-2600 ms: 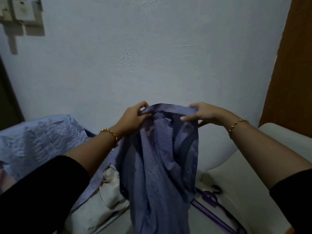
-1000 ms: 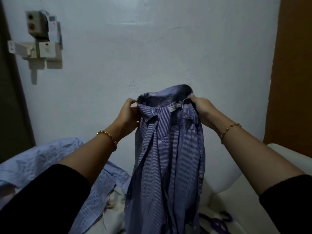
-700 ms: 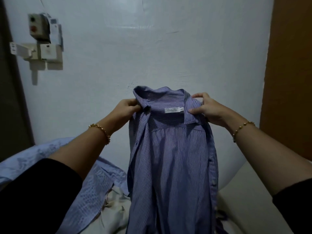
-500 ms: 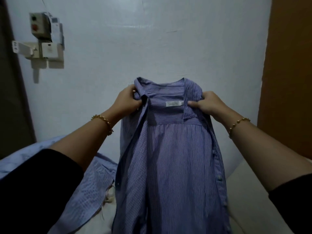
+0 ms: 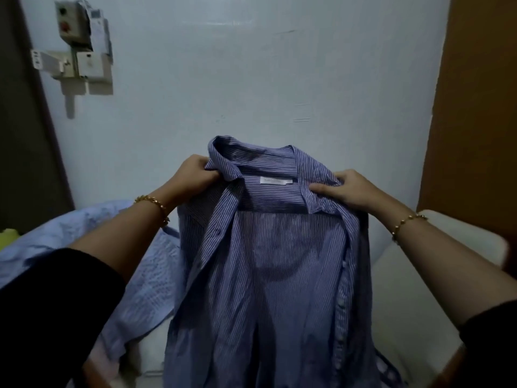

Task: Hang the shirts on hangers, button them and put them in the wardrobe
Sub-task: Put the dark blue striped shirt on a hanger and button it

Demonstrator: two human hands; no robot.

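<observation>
head cam: striped blue shirt (image 5: 274,264) held up in front of pale wall (image 5: 251,79), unbuttoned, inside facing person, white neck label (image 5: 275,181) visible below collar (image 5: 251,158). left hand (image 5: 193,177) fingers curled, gripping left collar/shoulder area. right hand (image 5: 347,189) thumb and fingers pinching right collar/shoulder area. gold bracelet on each wrist, black sleeves pushed up both forearms. shirt not on hanger; buttons run down placket at right edge. light blue textured garment (image 5: 84,239) lies lower left, behind left arm. white cushioned seat (image 5: 414,289) lower right. electrical box w/ switch fittings (image 5: 81,40) on wall upper left. brown wood panel (image 5: 475,107) at right edge.
</observation>
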